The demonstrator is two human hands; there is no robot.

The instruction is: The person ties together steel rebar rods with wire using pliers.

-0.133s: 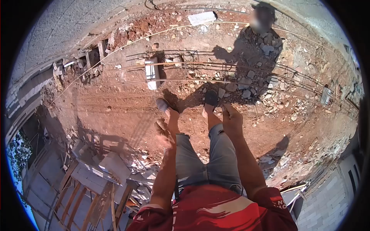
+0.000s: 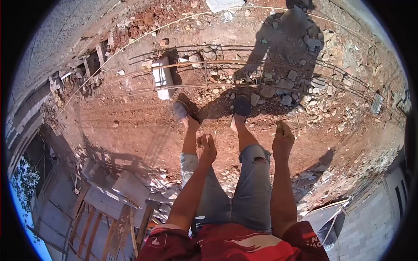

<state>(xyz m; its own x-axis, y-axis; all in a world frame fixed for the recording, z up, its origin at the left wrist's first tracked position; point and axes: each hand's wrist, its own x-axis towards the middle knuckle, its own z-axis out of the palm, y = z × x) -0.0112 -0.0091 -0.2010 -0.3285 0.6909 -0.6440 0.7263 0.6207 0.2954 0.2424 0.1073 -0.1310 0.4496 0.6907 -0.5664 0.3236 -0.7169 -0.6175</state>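
Note:
My left hand (image 2: pixel 206 150) hangs over my left shin, its fingers curled and close together. My right hand (image 2: pixel 283 138) is out beside my right knee, fingers and thumb pressed together. Whatever either hand may hold is hidden or too small to make out. Neither hand touches the ground. Beyond my feet lies a long rebar cage (image 2: pixel 204 86) of thin rods tied with square stirrups. A white block (image 2: pixel 162 78) sits under the rods near its left part, and a smaller pale block (image 2: pixel 377 103) is at its right end.
Broken stones (image 2: pixel 285 83) and rubble lie around the cage on red soil (image 2: pixel 130 130). A thin pale hose or rod (image 2: pixel 143 36) curves behind it. Boards and timber (image 2: pixel 98 202) are stacked at lower left. A block wall (image 2: pixel 370 226) stands at lower right.
My left hand has moved right and its fingers are closer together. My right hand has shifted right. The view has tilted slightly, so the cage sits a little higher and further left.

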